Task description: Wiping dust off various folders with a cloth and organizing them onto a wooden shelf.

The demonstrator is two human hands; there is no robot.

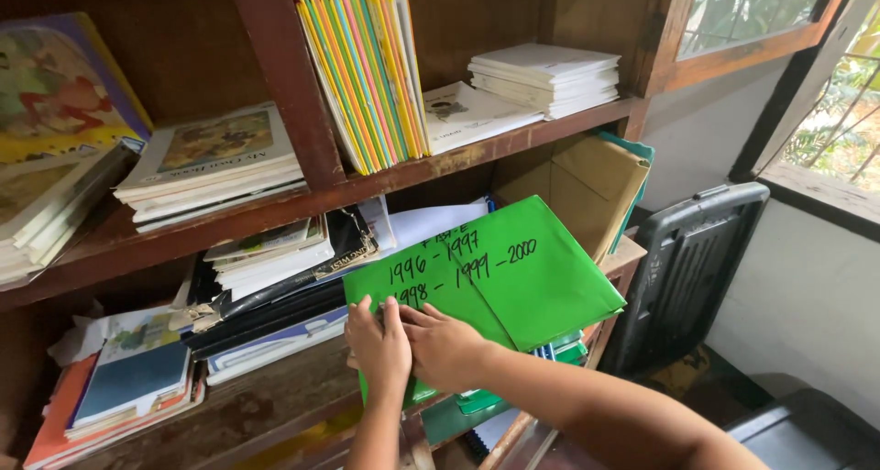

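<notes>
green handwritten folder (513,268) on wooden bookshelf (275,406), left hand (378,346) and right hand (446,346) pressing flat on its lower corner, fingers extended, nothing clasped

Green wrapped flat package (522,277), black handwriting, on lower shelf; brown envelope (587,181) behind, upright.

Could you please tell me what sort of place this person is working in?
Probably a home or school book corner: a wooden bookshelf holds stacked books, both hands press a green folder, with a window alongside.

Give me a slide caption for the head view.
Both hands, left and right, press a green envelope on a wooden bookshelf.
</notes>
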